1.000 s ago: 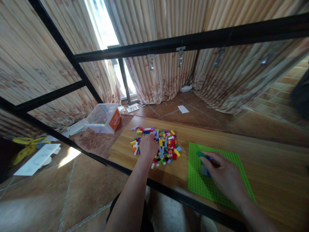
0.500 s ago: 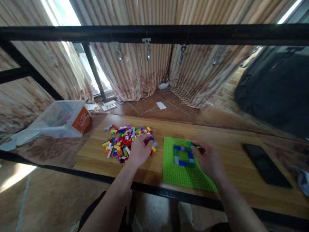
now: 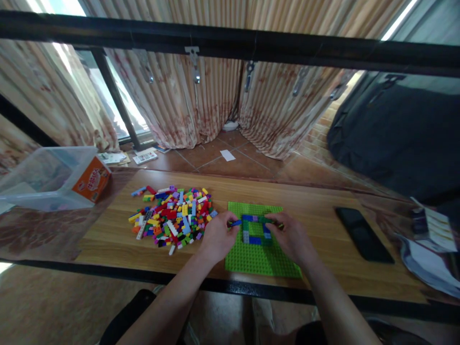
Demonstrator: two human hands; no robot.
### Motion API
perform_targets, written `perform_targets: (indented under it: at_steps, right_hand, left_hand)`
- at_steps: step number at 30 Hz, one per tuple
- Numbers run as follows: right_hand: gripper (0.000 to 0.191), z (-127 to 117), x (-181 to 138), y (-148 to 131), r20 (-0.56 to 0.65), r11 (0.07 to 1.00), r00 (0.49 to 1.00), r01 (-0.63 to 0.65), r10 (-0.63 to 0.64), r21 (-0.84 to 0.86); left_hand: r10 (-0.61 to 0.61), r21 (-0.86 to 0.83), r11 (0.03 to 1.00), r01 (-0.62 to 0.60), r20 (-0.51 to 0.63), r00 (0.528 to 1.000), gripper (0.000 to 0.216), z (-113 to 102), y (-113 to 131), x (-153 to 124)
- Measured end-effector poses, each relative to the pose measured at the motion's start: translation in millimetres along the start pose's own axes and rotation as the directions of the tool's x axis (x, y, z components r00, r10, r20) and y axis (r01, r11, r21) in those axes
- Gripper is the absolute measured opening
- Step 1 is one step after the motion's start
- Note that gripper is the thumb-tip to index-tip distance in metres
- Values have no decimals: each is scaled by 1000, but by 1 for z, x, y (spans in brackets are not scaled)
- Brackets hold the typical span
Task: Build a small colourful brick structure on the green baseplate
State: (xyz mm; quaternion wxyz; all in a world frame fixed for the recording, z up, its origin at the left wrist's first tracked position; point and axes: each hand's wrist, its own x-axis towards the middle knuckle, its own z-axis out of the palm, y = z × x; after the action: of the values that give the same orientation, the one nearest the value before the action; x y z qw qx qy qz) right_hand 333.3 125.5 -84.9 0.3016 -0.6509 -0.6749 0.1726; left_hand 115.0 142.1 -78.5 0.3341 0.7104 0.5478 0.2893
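A green baseplate (image 3: 251,258) lies on the wooden table (image 3: 309,211) and carries a small square frame of blue, green and purple bricks (image 3: 254,229). My left hand (image 3: 217,237) pinches a blue brick (image 3: 235,223) at the frame's left side. At the frame's right side my right hand (image 3: 291,237) rests with its fingers closed on a green brick (image 3: 277,222). Left of the plate spreads a pile of loose coloured bricks (image 3: 172,215).
A clear plastic tub with an orange label (image 3: 57,177) stands at the far left. A black phone (image 3: 362,234) lies right of the plate, with papers (image 3: 427,254) at the right edge. A black metal bar (image 3: 230,40) crosses overhead; curtains hang behind.
My left hand left the brick pile and came to the baseplate with a blue brick. The right hand stayed at the brick frame. The view swung right, bringing the phone into sight.
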Motion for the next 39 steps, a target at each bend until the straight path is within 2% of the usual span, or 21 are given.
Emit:
perform_targets:
  at_steps: [9, 20, 31, 39]
  right_hand:
    - [24, 1, -1, -3, 34, 1000, 999, -22, 23, -19]
    - [21, 1, 0, -5, 13, 999, 999, -36, 36, -29]
    - [20, 3, -2, -6, 56, 998, 997, 57, -56, -13]
    - [19, 6, -3, -10, 102, 990, 989, 119, -111, -77]
  left_hand:
    - [42, 45, 998, -41, -16, 999, 28, 7, 0, 2]
    - [104, 98, 990, -103, -13, 994, 32, 8, 1, 2]
    - [87, 158, 984, -86, 1, 996, 25, 7, 3, 0]
    - [69, 167, 983, -71, 20, 997, 25, 8, 2, -2]
